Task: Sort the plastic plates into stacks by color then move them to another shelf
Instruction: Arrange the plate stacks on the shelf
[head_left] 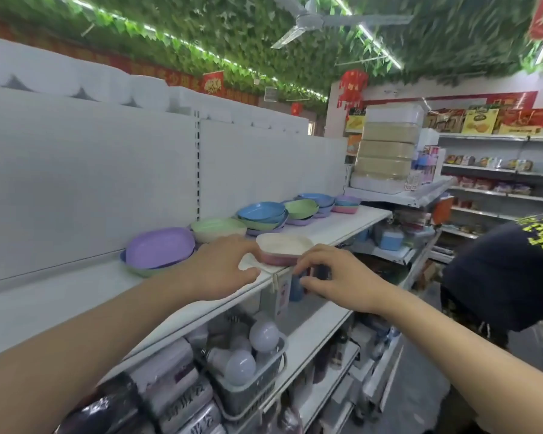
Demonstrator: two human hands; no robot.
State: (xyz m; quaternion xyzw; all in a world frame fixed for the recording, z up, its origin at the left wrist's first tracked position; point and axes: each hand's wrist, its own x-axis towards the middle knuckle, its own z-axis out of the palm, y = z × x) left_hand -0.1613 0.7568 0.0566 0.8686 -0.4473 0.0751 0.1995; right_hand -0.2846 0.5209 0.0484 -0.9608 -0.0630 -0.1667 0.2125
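head view: sorting looks barely begun. mixed-colour plates (264, 214) run along the white shelf (60, 296) behind the cream plate (284, 244), which sits on a pink one at the shelf's front edge. left hand (223, 267) and right hand (339, 277) flank that plate, fingers loosely curled, holding nothing.
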